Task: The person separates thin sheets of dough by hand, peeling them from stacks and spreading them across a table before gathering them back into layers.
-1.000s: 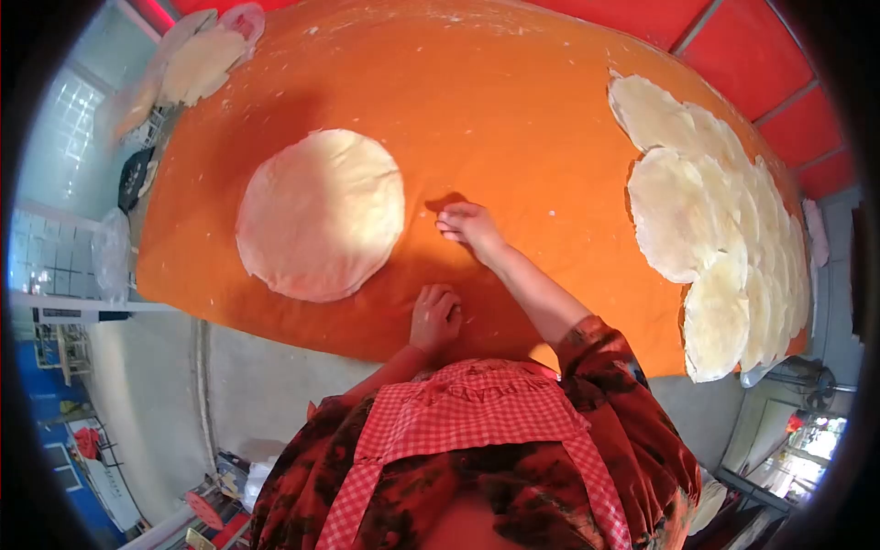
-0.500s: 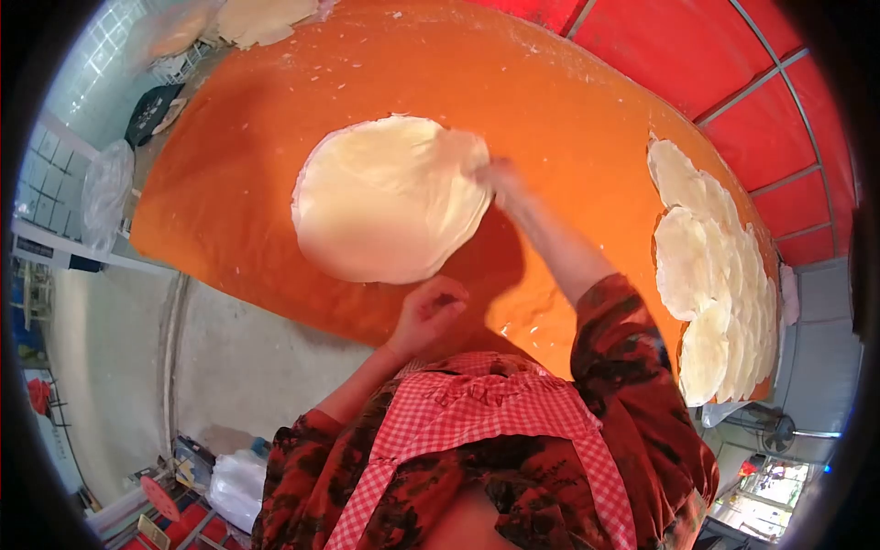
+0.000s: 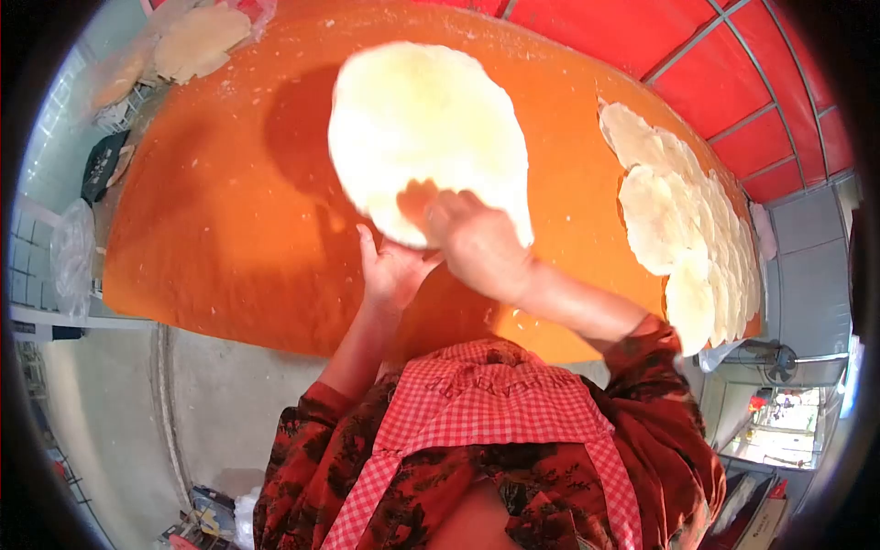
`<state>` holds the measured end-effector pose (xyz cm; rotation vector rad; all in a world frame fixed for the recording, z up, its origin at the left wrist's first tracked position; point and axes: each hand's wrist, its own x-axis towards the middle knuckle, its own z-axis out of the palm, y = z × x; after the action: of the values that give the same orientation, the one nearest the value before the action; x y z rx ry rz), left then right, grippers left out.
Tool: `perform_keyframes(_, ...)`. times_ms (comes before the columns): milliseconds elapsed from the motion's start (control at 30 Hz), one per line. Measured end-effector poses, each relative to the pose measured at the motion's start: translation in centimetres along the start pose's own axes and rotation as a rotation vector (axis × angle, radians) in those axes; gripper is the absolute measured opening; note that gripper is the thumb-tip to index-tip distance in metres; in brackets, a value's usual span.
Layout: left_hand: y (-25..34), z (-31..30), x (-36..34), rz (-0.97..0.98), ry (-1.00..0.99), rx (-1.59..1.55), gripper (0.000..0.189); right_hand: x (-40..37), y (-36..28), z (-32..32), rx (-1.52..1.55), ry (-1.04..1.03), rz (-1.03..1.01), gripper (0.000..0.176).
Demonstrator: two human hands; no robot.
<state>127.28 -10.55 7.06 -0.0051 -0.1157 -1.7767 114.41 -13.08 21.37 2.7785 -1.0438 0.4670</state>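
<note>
A large round thin sheet of dough [image 3: 426, 128], pale and brightly lit, appears raised over the orange tabletop, its shadow falling to the left. My right hand [image 3: 481, 243] is closed at the sheet's near edge, with fingers curled over the dough. Just left of it, my left hand [image 3: 394, 270] lies palm up at the same edge. Its thumb is stretched away from the palm. Some of the left fingertips are hidden by the sheet and the right hand.
The orange tabletop [image 3: 229, 257] has small white scraps on it. Overlapping pale dough rounds [image 3: 683, 220] lie along its right side. More flat pieces [image 3: 202, 41] rest at the far left corner. A red panelled wall [image 3: 715, 69] borders the back right.
The sheet has gone from lying on the table to looking raised and farther back. My right hand has come from its right edge to the near edge; my left hand has turned palm up and opened.
</note>
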Motion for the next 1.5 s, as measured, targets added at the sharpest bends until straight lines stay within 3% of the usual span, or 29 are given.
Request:
perform_keyframes(100,-1.4,-3.8,-0.4,0.133,0.2,0.156,0.066,-5.3,-1.0,7.2,0.209,-0.349,0.138,0.055)
perform_keyframes(200,-1.8,-5.3,-2.3,0.034,0.221,0.031,0.063,-8.2,-0.6,10.0,0.411,-0.355,0.208,0.061)
perform_keyframes(300,-1.8,-4.9,-2.8,0.029,0.223,0.109,0.061,-9.6,1.2,12.6,0.57,-0.346,0.268,0.067)
perform_keyframes(733,-1.5,-4.2,-2.9,-0.043,0.163,0.038,0.074,-9.0,3.0,11.1,0.529,-0.343,0.024,0.077)
perform_keyframes(933,-1.5,-3.0,-3.1,-0.05,0.183,0.039,0.08,-9.1,3.7,10.9,0.6,-0.284,0.007,0.075)
perform_keyframes(1033,-1.8,-2.7,-3.6,-0.07,0.095,-0.039,0.065,-8.8,3.8,10.6,0.651,-0.289,0.041,0.07)
perform_keyframes(1100,-2.1,-3.5,-4.2,-0.059,0.115,0.259,0.061,-8.4,4.0,10.2,0.638,-0.32,0.068,0.069)
perform_keyframes(1133,-2.2,-3.7,-4.4,-0.055,0.128,0.408,0.06,-8.4,4.1,10.1,0.635,-0.338,0.083,0.069)
perform_keyframes(1233,-2.5,-3.9,-4.4,-0.044,0.164,0.383,0.061,-8.4,4.8,10.6,0.67,-0.423,0.148,0.067)
perform_keyframes(1433,-3.2,-4.4,-4.1,0.016,0.372,0.476,0.052,-8.7,3.7,10.7,0.615,-0.202,0.04,0.058)
perform_keyframes(1500,-3.4,-4.4,-3.9,0.017,0.434,0.479,0.051,-9.1,3.8,11.3,0.66,-0.239,0.114,0.049)
